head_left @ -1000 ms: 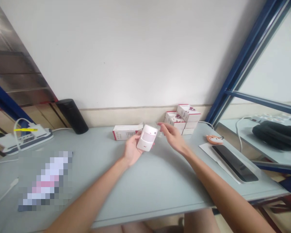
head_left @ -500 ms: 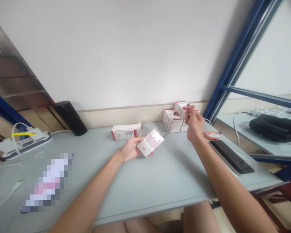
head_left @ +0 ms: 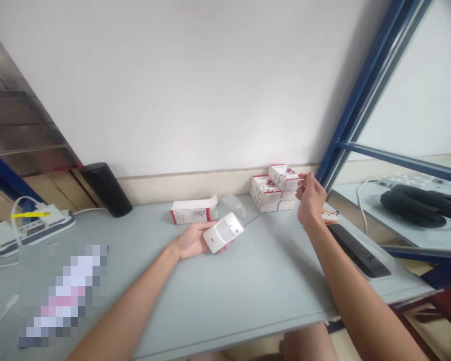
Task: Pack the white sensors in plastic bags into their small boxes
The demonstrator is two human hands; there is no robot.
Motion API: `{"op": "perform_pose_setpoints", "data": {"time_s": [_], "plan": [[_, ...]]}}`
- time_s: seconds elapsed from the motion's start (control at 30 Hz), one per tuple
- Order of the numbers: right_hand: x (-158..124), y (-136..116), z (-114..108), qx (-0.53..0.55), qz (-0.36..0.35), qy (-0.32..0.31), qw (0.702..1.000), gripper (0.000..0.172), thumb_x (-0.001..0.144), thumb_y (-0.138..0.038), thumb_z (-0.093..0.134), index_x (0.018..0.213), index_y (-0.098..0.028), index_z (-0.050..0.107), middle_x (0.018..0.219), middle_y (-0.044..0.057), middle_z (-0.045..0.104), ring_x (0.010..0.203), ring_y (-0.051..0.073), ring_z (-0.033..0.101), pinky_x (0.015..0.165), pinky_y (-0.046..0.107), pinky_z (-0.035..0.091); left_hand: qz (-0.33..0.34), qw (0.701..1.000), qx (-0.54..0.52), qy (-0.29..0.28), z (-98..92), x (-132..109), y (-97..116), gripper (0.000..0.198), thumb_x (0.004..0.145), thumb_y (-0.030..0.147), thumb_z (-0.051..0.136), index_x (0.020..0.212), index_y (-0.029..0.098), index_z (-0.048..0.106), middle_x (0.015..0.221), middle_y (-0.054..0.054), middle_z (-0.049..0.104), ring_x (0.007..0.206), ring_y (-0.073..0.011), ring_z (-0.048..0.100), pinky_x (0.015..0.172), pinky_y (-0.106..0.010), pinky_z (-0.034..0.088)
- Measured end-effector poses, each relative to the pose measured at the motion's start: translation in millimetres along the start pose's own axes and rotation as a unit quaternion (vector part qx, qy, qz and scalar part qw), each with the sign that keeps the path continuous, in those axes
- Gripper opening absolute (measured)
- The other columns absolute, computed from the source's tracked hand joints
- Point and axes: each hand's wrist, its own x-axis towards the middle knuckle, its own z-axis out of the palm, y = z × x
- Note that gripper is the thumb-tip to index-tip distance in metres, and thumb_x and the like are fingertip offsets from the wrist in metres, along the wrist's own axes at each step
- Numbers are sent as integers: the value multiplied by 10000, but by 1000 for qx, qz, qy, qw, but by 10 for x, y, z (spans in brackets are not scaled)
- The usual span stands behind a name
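My left hand (head_left: 193, 241) holds a white rounded device (head_left: 223, 232) tilted over the desk, its face with a pale window turned up and some fingertips showing under its right edge. From the device's upper right corner a thin cord (head_left: 254, 218) runs up and to the right. My right hand (head_left: 311, 199) pinches the far end of this cord, just right of the stacked boxes (head_left: 265, 193). An open red and white box (head_left: 191, 211) lies behind the device, with clear plastic wrap (head_left: 232, 204) beside it.
A black cylinder (head_left: 107, 189) and a power strip (head_left: 37, 233) with cables stand at the left on the grey desk (head_left: 225, 311). A black and white tray-like item (head_left: 359, 250) and an orange object (head_left: 328, 216) lie at the right. Blue frame (head_left: 361, 105) beyond.
My right hand has moved right, away from the device, and the cord stretches longer between them. The device and my left hand have shifted slightly left and down in view.
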Motion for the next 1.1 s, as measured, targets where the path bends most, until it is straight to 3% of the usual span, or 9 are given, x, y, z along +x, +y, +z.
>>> {"op": "perform_pose_setpoints", "data": {"time_s": [0.23, 0.43, 0.63, 0.8, 0.97, 1.1], "plan": [[-76, 125, 18, -58, -53, 61, 995, 497, 827, -613, 736, 1070, -203, 595, 608, -80, 510, 504, 93, 426, 462, 224, 330, -2, 1000, -12, -4, 23, -8, 23, 463, 1007, 422, 561, 1379, 156, 629, 1303, -223, 715, 920, -265, 740, 826, -358, 512], [-113, 169, 20, -41, -32, 63, 997, 425, 866, -591, 710, 1007, -224, 552, 632, -79, 499, 493, 80, 412, 445, 204, 321, -17, 998, -53, 3, -42, 31, 8, 495, 1001, 421, 528, 1372, 105, 611, 1243, -251, 726, 799, -240, 722, 752, -343, 506], [-228, 121, 72, -2, -47, 35, 998, 341, 865, -395, 715, 1105, -235, 533, 601, -102, 495, 481, 76, 370, 444, 173, 273, -30, 995, -96, 20, -111, 63, -13, 482, 943, 368, 617, 1395, 206, 579, 1135, -124, 746, 844, -283, 749, 790, -388, 533], [-326, 116, 96, -5, -63, 17, 998, 410, 823, -269, 687, 1175, -235, 478, 595, -115, 494, 481, 86, 380, 459, 181, 294, -41, 993, -110, 6, -166, 106, -19, 432, 945, 364, 617, 1341, 193, 594, 1079, -125, 743, 850, -298, 753, 798, -417, 548], [-356, 116, 105, 1, -67, 19, 998, 446, 760, -186, 685, 1147, -228, 467, 633, -104, 524, 474, 76, 396, 449, 182, 296, -55, 989, -134, -5, -133, 143, 34, 393, 931, 342, 634, 1284, 169, 627, 1174, -165, 742, 983, -338, 760, 882, -469, 558], [-391, 92, 140, -23, -91, 28, 995, 419, 838, -207, 644, 1192, -242, 424, 621, -111, 524, 424, 93, 390, 404, 213, 304, -15, 993, -112, 21, -84, 129, 5, 349, 925, 367, 650, 1234, 206, 634, 1233, -154, 721, 1062, -349, 741, 908, -528, 574]]}}
